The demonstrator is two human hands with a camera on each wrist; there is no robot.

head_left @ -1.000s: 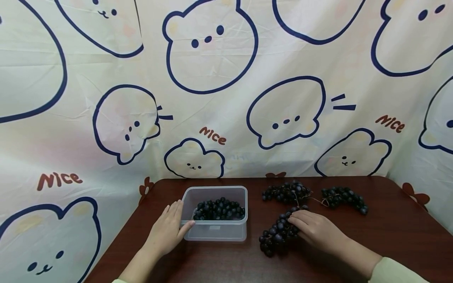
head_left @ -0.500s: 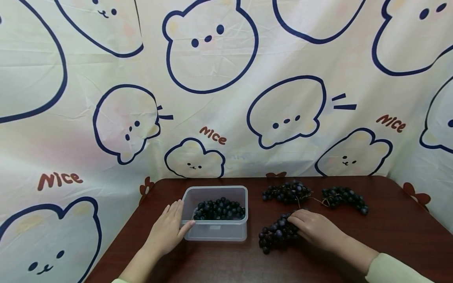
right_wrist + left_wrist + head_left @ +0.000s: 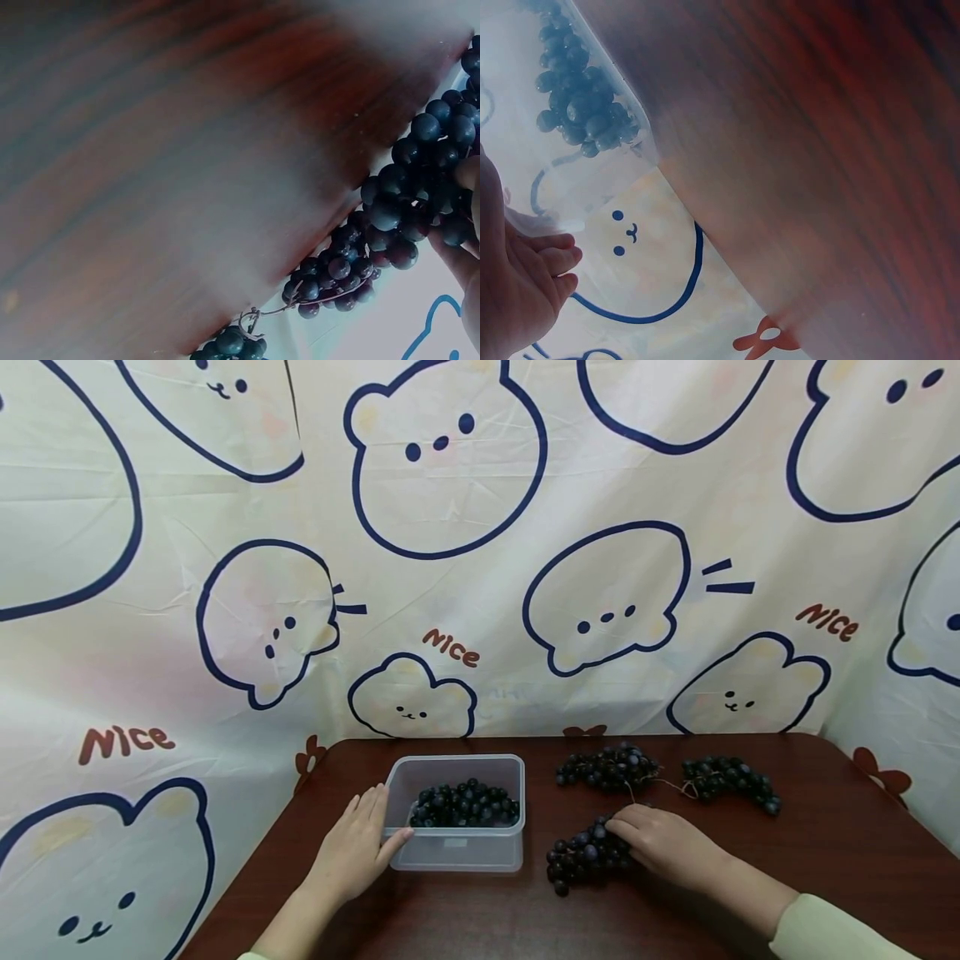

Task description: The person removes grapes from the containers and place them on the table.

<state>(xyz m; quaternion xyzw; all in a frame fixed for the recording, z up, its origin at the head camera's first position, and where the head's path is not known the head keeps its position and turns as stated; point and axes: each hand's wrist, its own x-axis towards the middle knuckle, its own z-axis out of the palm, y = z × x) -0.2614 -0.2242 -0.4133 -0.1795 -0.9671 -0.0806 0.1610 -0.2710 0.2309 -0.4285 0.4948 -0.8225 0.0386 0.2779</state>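
My left hand (image 3: 351, 847) rests against the left side of a clear plastic box (image 3: 456, 853), its fingers laid along the wall and its thumb by the front rim. Inside the box lies a bunch of dark grapes (image 3: 467, 803), seen through the wall in the left wrist view. With its fingertips, my right hand (image 3: 670, 846) grips another bunch of dark grapes (image 3: 588, 856) by its upper right end, right of the box. In the right wrist view, the fingers (image 3: 457, 259) reach in among the held grapes (image 3: 420, 191); part of the hand is outside the frame.
Two more grape bunches lie further back on the brown table (image 3: 480, 914): one behind the right hand (image 3: 607, 768), one further right (image 3: 731, 779), with thin stems (image 3: 671, 783) between them. A printed cloth (image 3: 480, 593) hangs behind the table.
The gripped bunch has shifted slightly, its lower end now a little higher and further left. My right hand has moved slightly left with it. My left hand and the box stay put.
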